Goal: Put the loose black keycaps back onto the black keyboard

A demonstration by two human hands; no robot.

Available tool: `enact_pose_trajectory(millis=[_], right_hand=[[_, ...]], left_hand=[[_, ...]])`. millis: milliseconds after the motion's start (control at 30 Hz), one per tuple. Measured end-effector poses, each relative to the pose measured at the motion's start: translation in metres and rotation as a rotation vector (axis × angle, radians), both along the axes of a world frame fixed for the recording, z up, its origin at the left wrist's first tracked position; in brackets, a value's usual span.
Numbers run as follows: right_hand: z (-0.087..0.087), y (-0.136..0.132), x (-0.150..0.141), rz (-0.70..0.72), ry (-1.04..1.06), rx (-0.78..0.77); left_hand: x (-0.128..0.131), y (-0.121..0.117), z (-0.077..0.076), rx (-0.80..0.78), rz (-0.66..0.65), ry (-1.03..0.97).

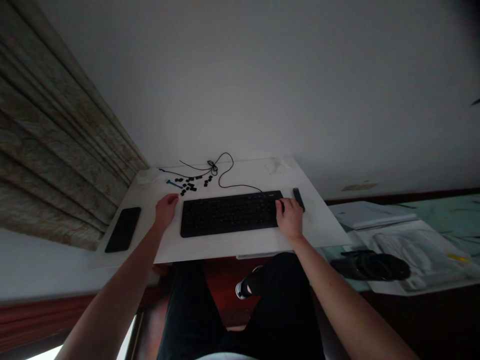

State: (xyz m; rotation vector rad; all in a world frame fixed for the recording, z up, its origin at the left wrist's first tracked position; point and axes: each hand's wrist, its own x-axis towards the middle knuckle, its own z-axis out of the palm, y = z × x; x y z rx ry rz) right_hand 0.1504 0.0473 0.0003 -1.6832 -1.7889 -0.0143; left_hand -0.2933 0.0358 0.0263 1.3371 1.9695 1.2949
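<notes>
A black keyboard (229, 214) lies in the middle of a white desk (232, 249). My right hand (288, 218) rests with its fingertips on the keyboard's right end, beside a narrow black stick-shaped object (298, 199). My left hand (165, 211) lies on the desk just left of the keyboard, holding nothing I can see. Close above it are several loose black keycaps (189, 183) and a small blue tool (173, 184). A thin black cable (221, 172) loops from the keyboard's far edge across the desk towards the keycaps.
A black smartphone (123, 229) lies at the desk's left end, beside a pleated curtain (56, 130). A wall (240, 85) stands behind the desk. To the right, a lower surface holds papers (371, 215), a plastic bag (416, 257) and a dark shoe (371, 266). My dark-trousered legs (240, 310) lie below.
</notes>
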Motion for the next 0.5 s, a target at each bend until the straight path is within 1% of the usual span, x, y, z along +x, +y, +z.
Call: enact_pose_trajectory(millis=[67, 100, 200, 300, 400, 500], right_hand=[[0.0, 0.0, 0.0, -0.004, -0.002, 0.015], [0.0, 0.0, 0.0, -0.003, -0.005, 0.023], [-0.001, 0.0, 0.0, 0.0, -0.01, 0.043], [-0.001, -0.001, -0.001, -0.009, -0.017, 0.07], [-0.001, -0.002, -0.002, -0.016, -0.021, 0.096], [-0.001, -0.002, -0.002, -0.025, -0.017, 0.111]], left_hand=[[0.016, -0.007, 0.003, 0.08, 0.046, -0.346], [0.025, -0.011, 0.005, 0.114, 0.029, -0.498], [0.058, -0.028, 0.015, 0.141, -0.056, -0.828], [0.092, -0.046, 0.027, 0.136, -0.08, -1.142], [0.119, -0.061, 0.039, 0.117, -0.112, -1.311], [0.136, -0.072, 0.046, 0.091, -0.128, -1.387]])
